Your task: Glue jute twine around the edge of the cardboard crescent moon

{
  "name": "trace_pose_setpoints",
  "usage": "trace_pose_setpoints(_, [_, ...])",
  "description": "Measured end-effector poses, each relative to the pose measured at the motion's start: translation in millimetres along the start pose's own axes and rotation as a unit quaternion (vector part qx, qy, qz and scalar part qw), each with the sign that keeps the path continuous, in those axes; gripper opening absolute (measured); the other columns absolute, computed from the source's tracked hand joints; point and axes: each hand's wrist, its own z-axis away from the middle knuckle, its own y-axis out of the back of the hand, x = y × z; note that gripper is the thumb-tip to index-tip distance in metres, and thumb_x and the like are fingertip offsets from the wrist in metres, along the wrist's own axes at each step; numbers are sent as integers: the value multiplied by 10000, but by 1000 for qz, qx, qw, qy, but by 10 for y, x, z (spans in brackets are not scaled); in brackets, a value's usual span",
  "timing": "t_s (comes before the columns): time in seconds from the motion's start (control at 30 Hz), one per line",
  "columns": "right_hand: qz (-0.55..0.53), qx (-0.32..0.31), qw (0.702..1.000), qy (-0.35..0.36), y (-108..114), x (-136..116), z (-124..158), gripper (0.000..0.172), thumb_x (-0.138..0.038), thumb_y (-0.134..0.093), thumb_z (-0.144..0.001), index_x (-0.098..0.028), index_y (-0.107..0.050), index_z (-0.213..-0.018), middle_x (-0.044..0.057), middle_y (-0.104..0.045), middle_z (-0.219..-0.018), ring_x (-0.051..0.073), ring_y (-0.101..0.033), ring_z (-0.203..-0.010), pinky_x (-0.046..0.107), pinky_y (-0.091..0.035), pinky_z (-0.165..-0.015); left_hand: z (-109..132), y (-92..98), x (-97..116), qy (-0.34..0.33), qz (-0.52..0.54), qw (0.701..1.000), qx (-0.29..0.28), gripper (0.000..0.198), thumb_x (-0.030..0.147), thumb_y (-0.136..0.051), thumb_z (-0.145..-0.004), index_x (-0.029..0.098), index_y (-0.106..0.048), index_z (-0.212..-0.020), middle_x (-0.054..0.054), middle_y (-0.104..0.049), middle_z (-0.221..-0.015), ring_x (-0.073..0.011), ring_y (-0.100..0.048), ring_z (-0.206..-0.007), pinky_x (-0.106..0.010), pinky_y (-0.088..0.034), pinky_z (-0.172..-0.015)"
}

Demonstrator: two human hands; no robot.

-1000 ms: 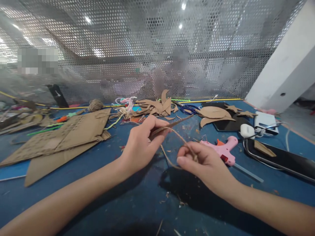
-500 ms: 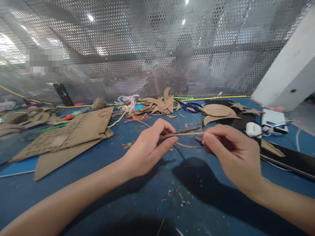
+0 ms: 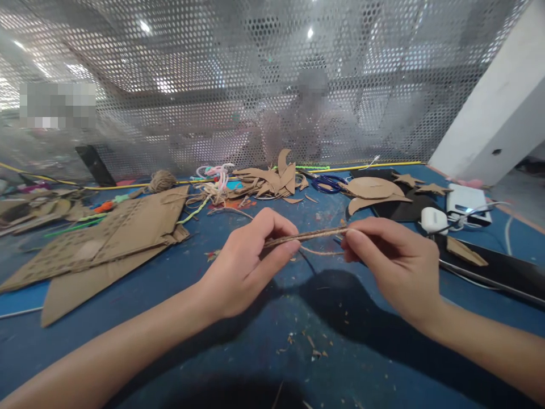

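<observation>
Above the blue table, my left hand [image 3: 249,261] is closed around a thin brown piece [image 3: 313,234], seen edge-on, which looks like cardboard. At its far end, the thumb and fingers of my right hand [image 3: 394,267] pinch a strand of jute twine [image 3: 327,232] running along that edge. Below, a slack length of twine curves between both hands. Another strand trails from behind my left hand toward the craft scraps. How much of the brown piece my palms and fingers hide I cannot tell. A dark, thin tip shows beside my right fingers.
Cardboard sheets [image 3: 123,238] lie at left, with a twine ball [image 3: 162,181] behind. Cardboard cutouts [image 3: 268,180], blue-handled scissors [image 3: 327,183] and leaf shapes [image 3: 374,189] are along the back. A white charger [image 3: 433,220] and a white box [image 3: 468,203] sit right. Perforated metal screen [image 3: 272,85] rises behind.
My right hand has drawn the twine in against the brown piece's edge; before, the two stood apart there. The view has turned slightly right, so everything sits a little further left.
</observation>
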Motion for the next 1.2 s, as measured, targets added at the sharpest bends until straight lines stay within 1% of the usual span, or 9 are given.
trace_pose_setpoints(0.2, [23, -1, 1000, -22, -13, -41, -19, 153, -318, -612, -867, -225, -697, -781, -11, -666, -656, 113, -592, -546, 245, -508, -551, 7, -1, -15, -11, 20, 1000, 11, 106, 286, -475, -933, 198, -534, -924, -15, -612, -878, -124, -583, -735, -258, -490, -652])
trace_pose_setpoints(0.33, [-9, 1, 999, -43, -18, -64, -47, 109, -295, -649, -833, -236, -737, -814, -15, -677, -648, 99, -582, -527, 227, -515, -536, 14, 3, -28, -23, 22, 999, 14, 84, 263, -490, -924, 202, -533, -887, -1, -619, -849, -117, -587, -721, -256, -484, -658])
trace_pose_setpoints(0.5, [-78, -49, 992, -92, 1, -54, -92, 146, -268, -656, -820, -239, -742, -934, -20, -664, -673, 81, -565, -507, 216, -486, -496, 19, -5, -13, -21, 30, 999, 18, 93, 255, -490, -918, 203, -528, -851, 7, -628, -819, -112, -587, -681, -253, -474, -626])
trace_pose_setpoints(0.6, [-99, -72, 991, -59, 15, -37, -99, 127, -229, -631, -840, -228, -727, -924, -7, -669, -747, 80, -563, -537, 238, -488, -541, 24, -12, -5, -12, 41, 999, 23, 108, 259, -492, -911, 196, -522, -828, 0, -629, -818, -113, -589, -668, -253, -480, -613])
trace_pose_setpoints(0.7, [-100, -69, 993, -11, 23, -27, -82, 85, -195, -622, -848, -224, -702, -854, -13, -651, -736, 94, -572, -601, 254, -490, -605, 27, 2, -7, -2, 51, 999, 5, 126, 296, -487, -910, 193, -532, -853, -13, -626, -805, -116, -588, -628, -245, -474, -553])
trace_pose_setpoints(0.8, [-96, -70, 993, 2, 28, -31, -52, 72, -202, -614, -863, -233, -679, -859, -21, -638, -736, 90, -552, -591, 250, -481, -588, 16, 35, 15, -7, 59, 998, -12, 145, 337, -525, -877, 194, -531, -902, -23, -639, -812, -124, -597, -611, -239, -473, -522])
trace_pose_setpoints(0.97, [-58, -74, 994, 46, 32, -94, -13, 77, -195, -605, -863, -237, -665, -840, 0, -637, -699, 142, -596, -693, 285, -507, -642, -7, 66, 139, -68, -26, 997, 29, 173, 283, -699, -760, 211, -597, -880, -5, -679, -817, -151, -642, -739, -253, -517, -659])
trace_pose_setpoints(1.1, [-45, -78, 993, 73, 36, -163, 4, 90, -168, -607, -850, -243, -657, -840, -16, -629, -654, 147, -607, -716, 277, -500, -664, 14, 39, 215, -87, -23, 995, 53, 36, 258, -661, -804, 229, -644, -818, -8, -706, -785, -157, -657, -733, -277, -528, -702])
trace_pose_setpoints(1.2, [-39, -89, 992, 81, 44, -194, 11, 96, -154, -601, -850, -239, -647, -847, -27, -631, -655, 132, -605, -720, 259, -488, -674, 30, 24, 227, -97, -5, 993, 61, 31, 229, -639, -821, 232, -646, -791, -6, -712, -771, -154, -657, -713, -281, -534, -701])
